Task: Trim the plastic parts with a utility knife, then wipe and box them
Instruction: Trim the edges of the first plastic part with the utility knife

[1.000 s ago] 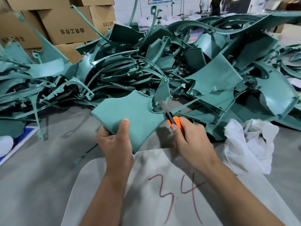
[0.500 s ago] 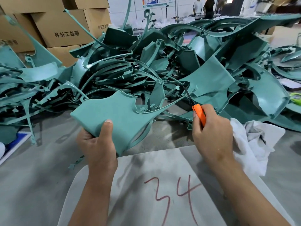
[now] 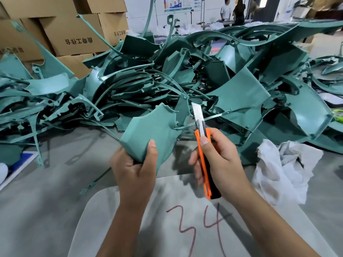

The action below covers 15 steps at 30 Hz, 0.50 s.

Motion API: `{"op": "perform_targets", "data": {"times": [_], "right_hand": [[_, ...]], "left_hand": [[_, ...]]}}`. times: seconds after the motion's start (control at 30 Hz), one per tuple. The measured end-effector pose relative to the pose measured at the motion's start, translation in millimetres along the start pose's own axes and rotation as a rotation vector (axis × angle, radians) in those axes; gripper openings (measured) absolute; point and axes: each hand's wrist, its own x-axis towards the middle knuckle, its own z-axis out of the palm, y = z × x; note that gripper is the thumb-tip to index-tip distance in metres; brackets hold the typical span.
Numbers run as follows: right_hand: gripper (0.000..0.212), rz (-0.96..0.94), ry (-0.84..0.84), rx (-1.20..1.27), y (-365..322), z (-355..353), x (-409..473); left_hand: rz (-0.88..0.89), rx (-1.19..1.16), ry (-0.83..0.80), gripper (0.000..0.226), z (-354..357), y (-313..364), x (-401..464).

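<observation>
Plastic part point(image 3: 152, 130) held; utility knife point(image 3: 204, 154) raised.

Right hand point(image 3: 220, 160) pulled back, utility knife point(image 3: 203, 143) now upright (blade apparently clear of part point(image 3: 152, 132))

Curved teal moulded plastic panel point(image 3: 152, 132) held tilted above the table, smooth face toward the camera, thin flash strips along its upper right edge. Orange-and-black utility knife point(image 3: 203, 143) just right of it, blade extended, pointing up and away. Crumpled white wiping cloth point(image 3: 284, 169) lies at right, against the teal parts heap point(image 3: 185, 75).
</observation>
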Motion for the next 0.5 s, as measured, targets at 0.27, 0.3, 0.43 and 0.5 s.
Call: {"op": "perform_targets", "data": {"times": [0.27,0.3,0.43,0.5], "right_hand": [[0.029,0.223,-0.048,0.342,-5,6,0],[0.029,0.238,-0.062,0.34,-6,5,1],[0.022,0.291,-0.174,0.181,-4,4,1],[0.014,0.243,-0.18,-0.005,-2,0,2]], "left_hand": [[0.416,0.1,-0.149,0.015,17,8,-12],[0.444,0.095,-0.151,0.012,18,8,-12],[0.422,0.142,-0.038,0.015,15,6,-11],[0.365,0.185,0.059,0.021,10,2,-8]]}}
